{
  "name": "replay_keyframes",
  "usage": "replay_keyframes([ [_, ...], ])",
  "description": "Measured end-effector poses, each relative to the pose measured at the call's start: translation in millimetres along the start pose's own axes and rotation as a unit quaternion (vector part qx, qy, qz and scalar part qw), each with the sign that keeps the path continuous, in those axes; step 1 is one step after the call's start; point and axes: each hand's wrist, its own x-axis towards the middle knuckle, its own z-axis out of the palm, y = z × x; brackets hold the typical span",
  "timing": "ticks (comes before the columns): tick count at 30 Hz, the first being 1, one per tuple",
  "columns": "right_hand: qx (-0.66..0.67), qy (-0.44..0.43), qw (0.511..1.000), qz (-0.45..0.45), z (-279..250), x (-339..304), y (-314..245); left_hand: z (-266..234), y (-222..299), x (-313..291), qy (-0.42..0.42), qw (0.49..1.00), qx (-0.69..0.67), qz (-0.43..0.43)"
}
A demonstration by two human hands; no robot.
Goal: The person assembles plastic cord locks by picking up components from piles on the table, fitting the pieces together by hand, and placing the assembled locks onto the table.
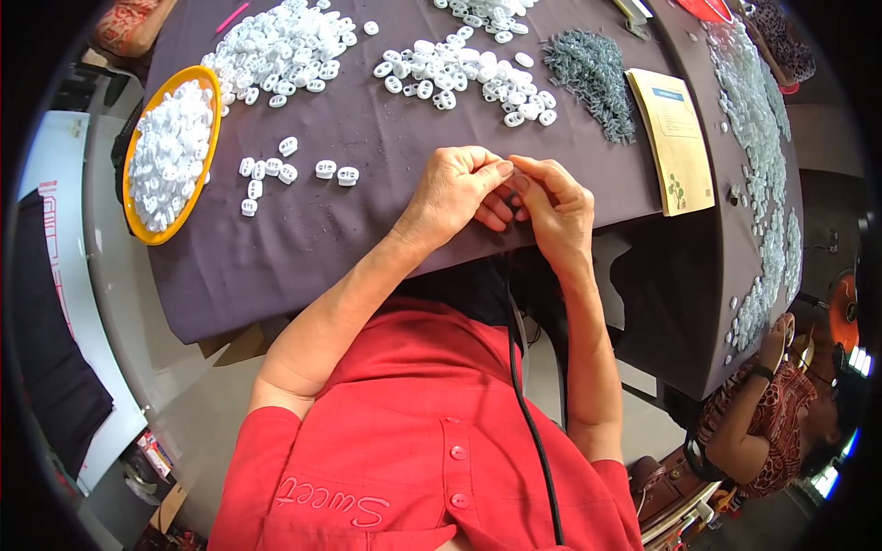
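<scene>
My left hand [452,191] and my right hand [559,207] meet above the front edge of the cloth-covered table. Thumb and fingers of each are pinched together, tip to tip with the other hand. Whatever they grip is too small or too hidden to make out. Left of my hands, several white two-holed plastic pieces, like cord locks [347,175], lie in a loose group. Beyond my hands spreads a heap of similar white pieces [450,69]. To its right is a pile of thin grey pieces, like tiny springs [593,78].
An orange oval basket [213,129] full of white pieces stands at the left edge. A bigger white heap [280,46] lies behind it. A tan paper envelope [684,138] rests at the right, near translucent pieces [753,110]. Another person [763,413] sits at far right.
</scene>
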Motion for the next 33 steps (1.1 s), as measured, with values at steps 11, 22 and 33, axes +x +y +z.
replay_keyframes([
  [11,0.116,0.021,0.991,0.063,9,4,-3,-1,-5,-9,0.023,0.998,-0.001,0.063],
  [22,0.223,0.066,0.963,0.139,14,9,-8,-1,2,-10,0.053,0.992,0.064,0.095],
  [33,-0.026,0.058,0.993,0.102,15,27,-8,-15,2,-11,0.038,0.997,-0.015,0.067],
])
